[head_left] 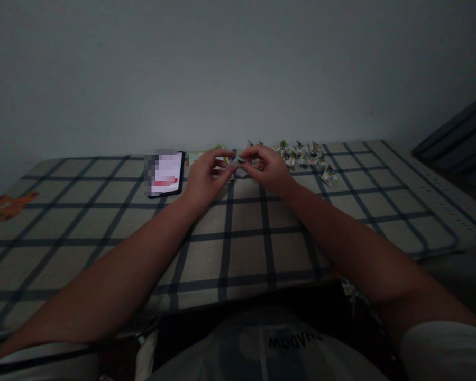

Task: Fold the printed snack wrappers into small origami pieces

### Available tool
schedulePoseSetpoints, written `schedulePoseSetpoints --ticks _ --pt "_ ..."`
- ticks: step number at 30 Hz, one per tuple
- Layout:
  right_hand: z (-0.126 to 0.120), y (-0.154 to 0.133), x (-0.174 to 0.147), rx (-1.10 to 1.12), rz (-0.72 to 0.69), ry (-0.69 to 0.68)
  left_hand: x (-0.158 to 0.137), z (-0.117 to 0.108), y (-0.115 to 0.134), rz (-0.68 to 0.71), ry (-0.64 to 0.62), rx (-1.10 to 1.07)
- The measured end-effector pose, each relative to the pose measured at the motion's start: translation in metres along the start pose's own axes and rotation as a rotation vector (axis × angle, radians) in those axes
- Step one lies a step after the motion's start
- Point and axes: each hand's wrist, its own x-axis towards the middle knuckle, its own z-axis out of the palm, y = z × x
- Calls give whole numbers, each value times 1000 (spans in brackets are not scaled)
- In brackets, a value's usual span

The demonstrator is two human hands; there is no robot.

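Note:
Fingertips of my left hand (206, 174) and my right hand (270, 166) meet over the far part of the checked cloth. Both pinch a small piece of folded paper (238, 160), pale with some darker print; the dim light and my fingers hide its exact shape. To the right of my right hand lies a cluster of several folded paper pieces (301, 156), pointed and printed in white, green and orange. One folded piece (329, 176) sits apart, nearer to me. Flat printed paper (194, 157) shows partly behind my left hand.
A phone or small tablet (170, 172) with a lit screen lies left of my left hand. The checked cloth (246, 259) covers the surface, which meets a plain wall (222, 69) at the back. Dark slatted bars (460, 127) stand at the far right.

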Motion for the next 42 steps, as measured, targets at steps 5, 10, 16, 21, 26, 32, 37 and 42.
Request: schedulePoseSetpoints --ticks 5,10,16,21,26,32,37,42 --pt "2 8 -1 -51 -83 8 0 1 -9 26 -17 34" --pt "0 14 2 -139 -239 -49 0 0 -11 77 -40 52" --pt "-3 14 3 -300 -372 -63 2 -4 -4 15 -21 -7" --pt "-4 15 1 -369 -400 -83 5 -4 1 -171 2 -8" --pt "-4 16 0 -380 -400 -122 5 -2 2 -229 -17 3" --pt "-3 18 0 -365 -386 -189 6 -1 1 -209 31 30" --pt "-2 15 0 -371 -413 -223 4 1 3 -132 59 100" --pt "-1 13 0 -376 -410 -238 3 0 1 -102 66 112"
